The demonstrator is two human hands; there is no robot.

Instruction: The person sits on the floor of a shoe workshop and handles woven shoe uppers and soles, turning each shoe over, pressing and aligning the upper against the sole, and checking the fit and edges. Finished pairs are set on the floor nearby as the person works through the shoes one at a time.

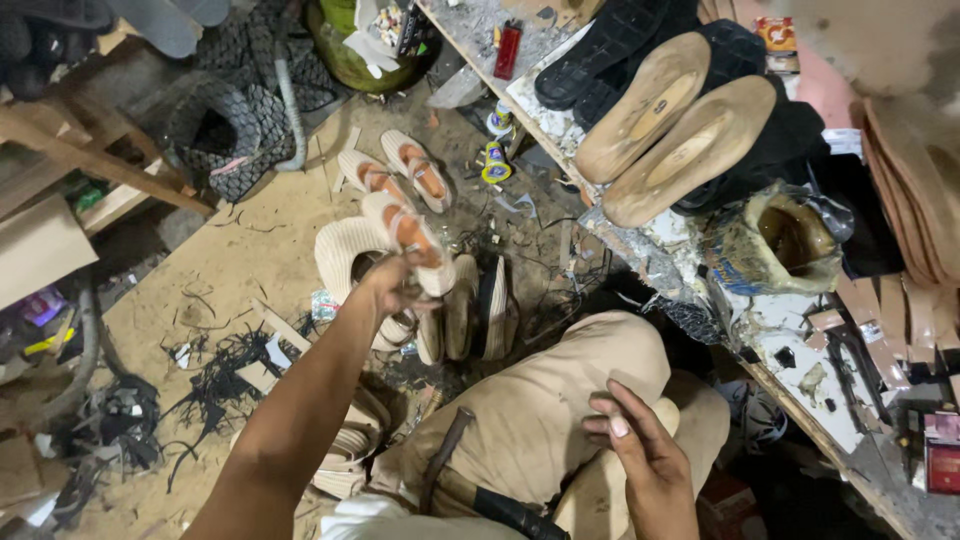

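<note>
Your left hand [392, 285] grips a sandal [408, 238].
Cream ribbed sole, orange insole, pale straps; your right hand [640, 440] rests open on your knee [560, 390].

Dim, warm, uneven light; the workbench [800, 350] catches most of it. Floor corners sink into shadow, edges blur and bend slightly.

orange-red box [775, 34] top right on bench | red flat pkg [942, 456] lower right edge | small cans w/ yellow-blue labels [495, 160] upper ctr floor
</note>
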